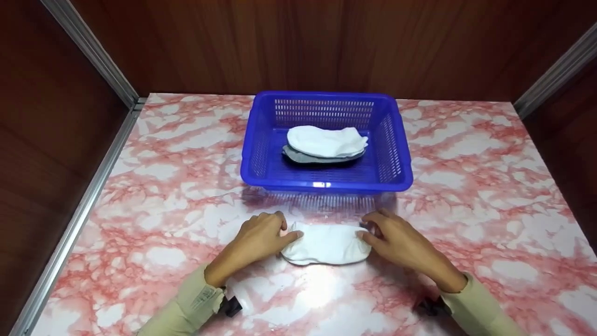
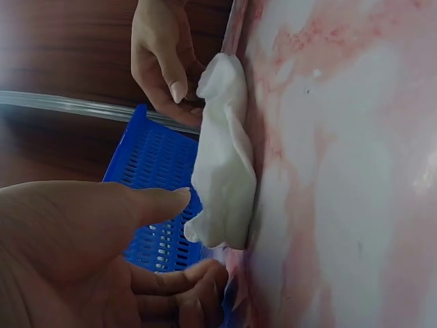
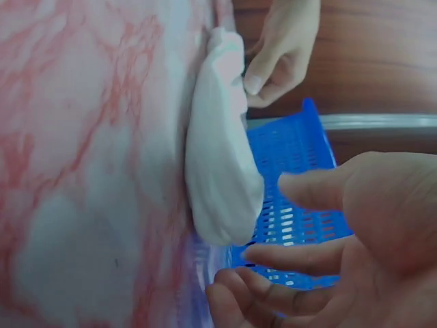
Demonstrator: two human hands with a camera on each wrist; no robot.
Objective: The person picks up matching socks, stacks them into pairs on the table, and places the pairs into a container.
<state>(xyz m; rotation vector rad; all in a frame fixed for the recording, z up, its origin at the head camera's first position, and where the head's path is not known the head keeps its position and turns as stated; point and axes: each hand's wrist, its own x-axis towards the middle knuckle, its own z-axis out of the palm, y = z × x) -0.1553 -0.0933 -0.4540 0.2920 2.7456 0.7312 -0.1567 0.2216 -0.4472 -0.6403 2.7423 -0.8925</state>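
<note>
A white sock (image 1: 329, 245) lies flat across the table in front of me, its long side running left to right. At its left end is my left hand (image 1: 263, 235), thumb tip near the fabric. My right hand (image 1: 396, 240) is at the opposite end in a similar pose. Seen from the left wrist, the left thumb (image 2: 160, 205) and fingers stand apart beside the sock (image 2: 222, 157). The right wrist view likewise shows a gap between the right thumb (image 3: 314, 188) and fingers, close to the rounded end of the sock (image 3: 222, 150).
Behind the sock stands a blue plastic basket (image 1: 289, 183) with slotted walls. Inside it, a white sock (image 1: 326, 140) lies on top of a grey one (image 1: 305, 157). Dark wood panels (image 1: 326, 46) enclose the red-and-white marbled table (image 1: 163, 205) at the back and sides.
</note>
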